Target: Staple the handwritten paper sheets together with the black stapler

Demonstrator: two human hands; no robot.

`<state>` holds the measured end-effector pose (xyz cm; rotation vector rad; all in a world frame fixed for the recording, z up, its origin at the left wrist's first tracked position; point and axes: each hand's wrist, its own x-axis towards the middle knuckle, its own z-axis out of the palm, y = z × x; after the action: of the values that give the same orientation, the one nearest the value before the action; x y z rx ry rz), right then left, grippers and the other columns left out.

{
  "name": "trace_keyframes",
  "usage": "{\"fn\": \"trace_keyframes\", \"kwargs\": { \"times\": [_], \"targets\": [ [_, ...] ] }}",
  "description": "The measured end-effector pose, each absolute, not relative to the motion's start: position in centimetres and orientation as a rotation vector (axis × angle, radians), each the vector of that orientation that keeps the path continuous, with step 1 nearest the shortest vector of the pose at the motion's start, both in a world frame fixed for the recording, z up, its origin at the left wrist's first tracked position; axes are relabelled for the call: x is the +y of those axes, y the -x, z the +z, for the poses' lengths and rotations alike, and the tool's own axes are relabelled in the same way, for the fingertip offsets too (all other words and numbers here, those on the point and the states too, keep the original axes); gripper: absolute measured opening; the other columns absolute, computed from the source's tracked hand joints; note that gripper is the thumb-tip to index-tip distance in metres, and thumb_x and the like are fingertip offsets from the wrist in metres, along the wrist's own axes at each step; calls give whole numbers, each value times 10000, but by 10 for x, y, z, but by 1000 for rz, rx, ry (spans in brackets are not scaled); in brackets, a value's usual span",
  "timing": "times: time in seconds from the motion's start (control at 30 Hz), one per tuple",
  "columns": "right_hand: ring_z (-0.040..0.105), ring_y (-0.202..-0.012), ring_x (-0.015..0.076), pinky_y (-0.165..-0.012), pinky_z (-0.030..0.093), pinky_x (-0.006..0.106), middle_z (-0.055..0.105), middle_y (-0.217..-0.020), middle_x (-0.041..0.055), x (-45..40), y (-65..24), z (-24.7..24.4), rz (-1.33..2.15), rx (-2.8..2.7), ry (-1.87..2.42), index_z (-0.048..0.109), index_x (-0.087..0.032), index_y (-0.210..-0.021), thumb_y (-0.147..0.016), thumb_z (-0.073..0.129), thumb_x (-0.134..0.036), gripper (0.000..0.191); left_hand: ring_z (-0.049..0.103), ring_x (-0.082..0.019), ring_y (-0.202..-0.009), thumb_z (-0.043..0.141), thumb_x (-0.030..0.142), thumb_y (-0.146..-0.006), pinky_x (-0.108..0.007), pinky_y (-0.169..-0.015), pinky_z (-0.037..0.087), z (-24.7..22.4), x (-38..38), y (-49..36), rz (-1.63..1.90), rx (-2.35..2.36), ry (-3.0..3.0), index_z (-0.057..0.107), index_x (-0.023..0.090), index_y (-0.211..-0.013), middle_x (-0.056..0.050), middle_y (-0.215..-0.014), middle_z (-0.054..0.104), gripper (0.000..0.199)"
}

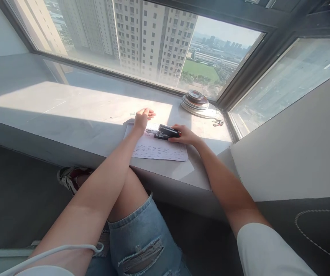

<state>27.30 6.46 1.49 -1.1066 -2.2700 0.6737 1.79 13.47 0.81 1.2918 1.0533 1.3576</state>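
My right hand (184, 135) is wrapped round the rear end of a black stapler (169, 131). The stapler's jaws are spread apart, and a silver metal part (152, 131) sticks out at its left end. Beneath it lies a stack of white paper sheets (160, 151) with rows of print or writing. Just left of the stapler, above the far side of the sheets, is my left hand (143, 118). Its fingers are curled and drawn together; whatever they hold, if anything, is too small to make out. A small greenish strip (132, 113) lies on the sill beside this hand.
The pale window sill (75, 115) bears all this, its front edge near my knees. A pile of round plates or lids (196, 103) stands by the window corner, with keys (218, 122) close by. A white cable (52, 251) crosses my left arm.
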Motion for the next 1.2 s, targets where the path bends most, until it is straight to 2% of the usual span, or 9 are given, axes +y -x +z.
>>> {"fn": "trace_keyframes", "kwargs": {
  "times": [0.07,0.2,0.37,0.53,0.63,0.73,0.83,1.0,1.2],
  "targets": [
    [614,-843,208,-777,448,321,720,-934,49,64,-271,12,676,-2220,1089,820,-171,-1075,-876,818,-485,372,748,-218,-958,445,302,-1156,-325,-877,579,8,135,-19,1360,1022,-1283,713,195,-926,-125,-1039,798,369],
    [657,-852,215,-782,482,320,750,-926,33,63,-271,10,646,-2005,1129,822,-172,-1112,-868,809,-445,366,752,-211,-961,461,370,-1161,-301,-854,596,9,134,-20,1338,1003,-1248,705,191,-942,-139,-1071,791,373],
    [722,-942,257,-885,575,394,802,-1014,52,62,-270,8,441,-1754,1188,821,-192,-1220,-846,793,-424,441,746,-230,-817,565,459,-1113,-296,-599,570,11,128,-23,1260,1021,-1220,689,202,-959,-146,-1112,778,324],
    [768,-1050,304,-982,612,469,823,-1147,88,59,-265,9,375,-1745,1142,815,-199,-1262,-883,764,-364,417,678,-194,-601,585,414,-1111,-313,-518,510,17,115,-27,1095,1030,-1345,664,186,-1039,-150,-1057,784,252],
    [754,-1200,320,-1082,593,498,792,-1312,100,60,-265,8,338,-1810,1103,802,-217,-1274,-898,743,-319,394,657,-172,-564,620,341,-1106,-301,-521,503,21,108,-29,1047,1013,-1388,621,182,-1011,-142,-1026,785,185],
    [719,-1298,312,-1129,577,513,761,-1388,100,65,-266,3,243,-1883,1098,792,-237,-1251,-913,714,-299,352,627,-154,-536,632,245,-1088,-292,-504,500,23,106,-31,1048,1024,-1417,587,181,-957,-140,-996,784,153],
    [696,-1332,300,-1141,569,529,746,-1419,89,70,-269,-2,134,-1958,1108,781,-258,-1243,-929,678,-259,331,627,-155,-524,671,220,-1066,-303,-521,534,21,106,-31,1059,1040,-1412,612,172,-960,-133,-960,781,130],
    [696,-1329,304,-1177,537,555,736,-1439,84,75,-271,-5,-11,-2042,1047,767,-254,-1272,-906,625,-140,409,666,-156,-562,700,173,-1048,-311,-592,594,15,110,-32,1104,1015,-1355,683,141,-956,-126,-932,771,98],
    [650,-1371,319,-1150,545,581,704,-1494,33,76,-272,-6,-125,-2115,1067,769,-301,-1322,-912,591,-85,497,800,-210,-789,718,142,-1051,-339,-833,671,10,112,-34,1119,966,-1152,720,105,-892,-165,-985,797,163]
  ]
}}
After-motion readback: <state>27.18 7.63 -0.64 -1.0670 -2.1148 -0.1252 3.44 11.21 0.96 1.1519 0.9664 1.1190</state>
